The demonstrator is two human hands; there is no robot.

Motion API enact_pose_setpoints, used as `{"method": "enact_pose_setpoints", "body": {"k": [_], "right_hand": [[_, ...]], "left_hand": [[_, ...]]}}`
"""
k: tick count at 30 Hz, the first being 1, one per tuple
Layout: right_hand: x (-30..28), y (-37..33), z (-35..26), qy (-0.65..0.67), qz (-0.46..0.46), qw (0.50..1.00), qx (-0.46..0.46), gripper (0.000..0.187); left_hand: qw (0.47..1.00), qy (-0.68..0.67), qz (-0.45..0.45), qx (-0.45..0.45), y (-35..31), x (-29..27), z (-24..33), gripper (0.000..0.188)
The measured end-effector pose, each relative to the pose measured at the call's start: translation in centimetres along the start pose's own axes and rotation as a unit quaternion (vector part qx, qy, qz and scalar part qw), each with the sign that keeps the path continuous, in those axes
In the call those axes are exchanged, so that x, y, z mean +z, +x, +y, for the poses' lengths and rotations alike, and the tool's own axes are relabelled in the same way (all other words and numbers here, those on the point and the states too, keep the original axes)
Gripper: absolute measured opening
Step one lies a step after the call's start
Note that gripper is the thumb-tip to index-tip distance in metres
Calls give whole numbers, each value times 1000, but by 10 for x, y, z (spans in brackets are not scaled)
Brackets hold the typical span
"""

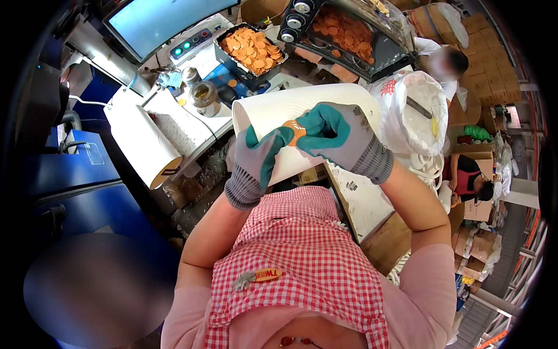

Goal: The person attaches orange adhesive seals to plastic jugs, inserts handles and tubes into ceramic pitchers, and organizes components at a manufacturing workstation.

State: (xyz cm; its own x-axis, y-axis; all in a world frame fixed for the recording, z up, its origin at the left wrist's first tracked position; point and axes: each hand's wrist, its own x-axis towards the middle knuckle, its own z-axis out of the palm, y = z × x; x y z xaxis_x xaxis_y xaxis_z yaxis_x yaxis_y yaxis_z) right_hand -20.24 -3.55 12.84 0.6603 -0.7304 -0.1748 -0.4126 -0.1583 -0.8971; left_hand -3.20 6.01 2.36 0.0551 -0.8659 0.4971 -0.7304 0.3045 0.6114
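Wht worktop (pixel 174 119) upper L, big blue unit (pixel 87 212) far L, brn ctns (pixel 488 61) stacked upper R.

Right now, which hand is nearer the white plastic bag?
Right. The right hand is left of the white plastic bag and closer to the person; the left hand is farther left, on the orange disc's other side.

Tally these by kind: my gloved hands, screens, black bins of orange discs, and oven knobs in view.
Gloved hands: 2, left hand and right hand
Screen: 1
Black bin of orange discs: 1
Oven knobs: 3
Total: 7
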Motion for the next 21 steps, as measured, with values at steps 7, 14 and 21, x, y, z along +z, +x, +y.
{"method": "enact_pose_setpoints", "body": {"k": [7, 14, 21], "right_hand": [[8, 3, -12, -113, 20, 993, -24, 28], [20, 0, -8, -247, 37, 964, -89, 29], [22, -16, 4, -341, 16, 940, 19, 30]], "left_hand": [[984, -152, 80, -47, -3, 9, 2, 20], [758, -503, 37, -414, -3, -9, 12, 26], [833, -458, -29, -309, -16, 11, 15, 24]]}}
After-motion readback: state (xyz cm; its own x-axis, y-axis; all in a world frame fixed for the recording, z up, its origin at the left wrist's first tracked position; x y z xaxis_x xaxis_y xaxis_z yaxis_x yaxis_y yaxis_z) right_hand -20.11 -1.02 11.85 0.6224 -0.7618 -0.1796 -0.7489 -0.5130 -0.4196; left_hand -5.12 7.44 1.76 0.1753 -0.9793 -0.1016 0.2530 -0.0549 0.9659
